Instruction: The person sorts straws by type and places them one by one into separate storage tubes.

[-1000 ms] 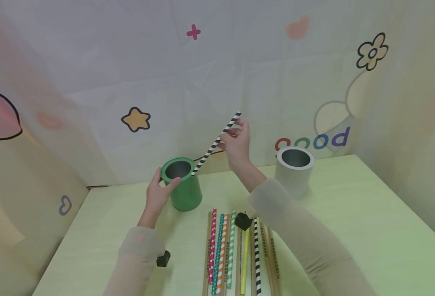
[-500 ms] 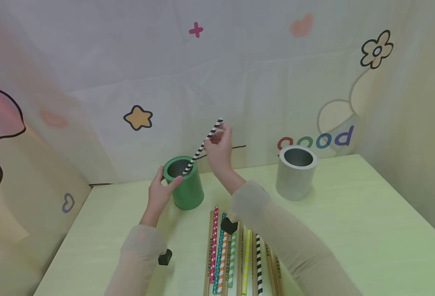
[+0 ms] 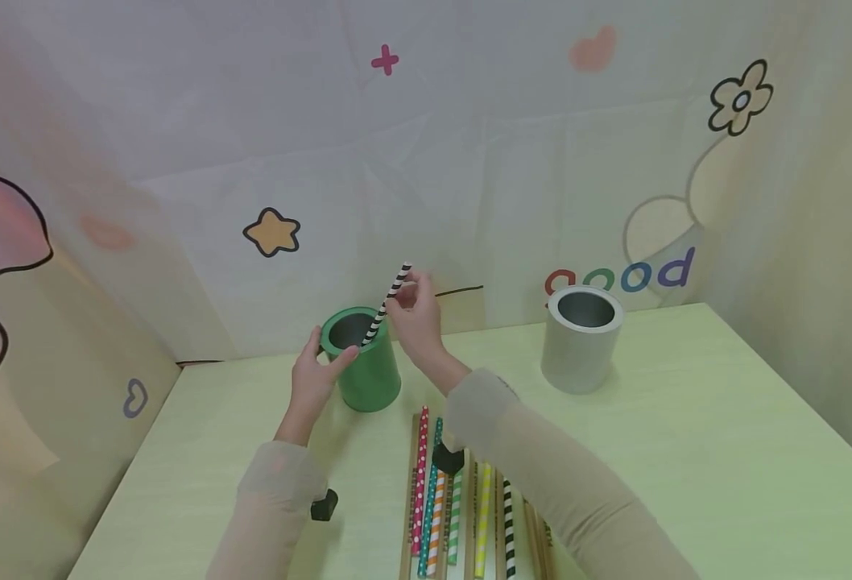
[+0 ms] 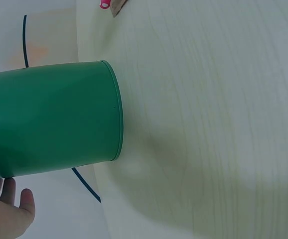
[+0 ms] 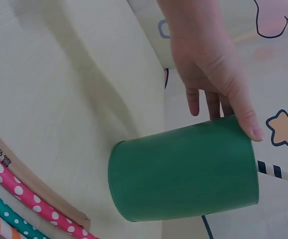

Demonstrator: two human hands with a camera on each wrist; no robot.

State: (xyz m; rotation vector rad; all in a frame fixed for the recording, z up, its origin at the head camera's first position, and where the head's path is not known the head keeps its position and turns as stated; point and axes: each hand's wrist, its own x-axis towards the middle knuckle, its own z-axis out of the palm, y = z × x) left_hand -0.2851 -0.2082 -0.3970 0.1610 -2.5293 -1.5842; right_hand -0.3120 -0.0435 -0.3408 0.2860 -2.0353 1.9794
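Observation:
A green cylindrical cup point(image 3: 365, 379) stands on the table at the back, left of the middle. My left hand point(image 3: 313, 380) grips its rim from the left, thumb in front and fingers round the far side. In the right wrist view the left hand point(image 5: 209, 69) is seen with its thumb on the rim. A black-and-white striped paper straw point(image 3: 395, 288) leans with its lower end inside the cup's mouth. Its upper part is pinched by my right hand point(image 3: 417, 318). How deep the straw reaches is hidden by the cup wall.
A white cylindrical cup point(image 3: 576, 354) stands at the back right. Several paper straws lie side by side in front, among them a pink dotted straw point(image 3: 420, 483) and a yellow striped straw point(image 3: 483, 519), with brown-wrapped ones between. A printed cloth point(image 3: 433, 161) hangs behind the table point(image 3: 687, 451).
My right hand has moved left and down with the striped straw, bringing its lower end from beside the green cup's rim into its mouth. The left hand has stayed on the cup.

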